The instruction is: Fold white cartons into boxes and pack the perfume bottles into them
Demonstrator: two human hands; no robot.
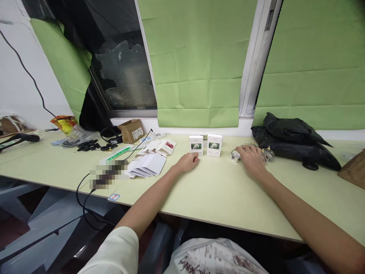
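Note:
My left hand rests on the table in a loose fist, with nothing visible in it. It lies just in front of a small white box with a white-flower picture. A similar white box stands upright to the right, and part of another shows behind the two. On the right, my right hand curls over a cluster of small clear glass bottles with gold-coloured tops. Its fingers bend down around them, and the fingertips are partly hidden.
Flat white cartons lie left of my left hand. Behind them are a brown cardboard box and black small parts. Black plastic bags lie at the right, near a brown box. A cable hangs over the table's front edge.

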